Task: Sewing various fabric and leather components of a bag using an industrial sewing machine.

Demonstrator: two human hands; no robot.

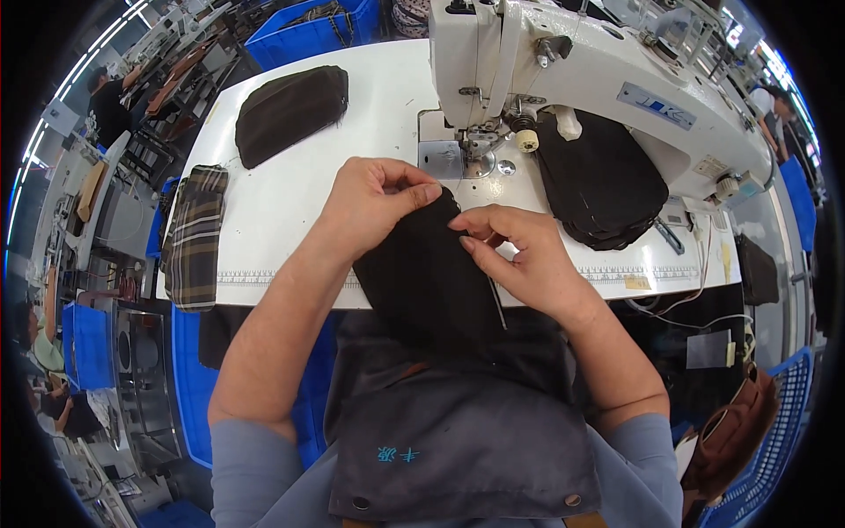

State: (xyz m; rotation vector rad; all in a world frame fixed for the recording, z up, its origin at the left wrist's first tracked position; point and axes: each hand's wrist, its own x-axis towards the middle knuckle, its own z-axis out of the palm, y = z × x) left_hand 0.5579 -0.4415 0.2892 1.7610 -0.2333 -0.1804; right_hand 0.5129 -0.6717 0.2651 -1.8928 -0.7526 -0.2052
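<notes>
A piece of black fabric (422, 273) hangs over the front edge of the white sewing table and down toward my lap. My left hand (374, 201) pinches its top corner between thumb and fingers. On the fabric's right edge, a little lower, my right hand (524, 255) has its thumb and forefinger closed. A thin pale strip (499, 304) runs along that edge below the right hand. Both hands are just in front of the presser foot (480, 145) of a white sewing machine (563, 53), and the fabric lies apart from the foot.
Stacked dark fabric pieces (598, 180) lie under the machine arm, beside a small metal tool (669, 236). One dark piece (290, 110) and a plaid cloth (198, 233) lie on the left. A blue bin (268, 44) stands behind; a blue basket (761, 475) is at lower right.
</notes>
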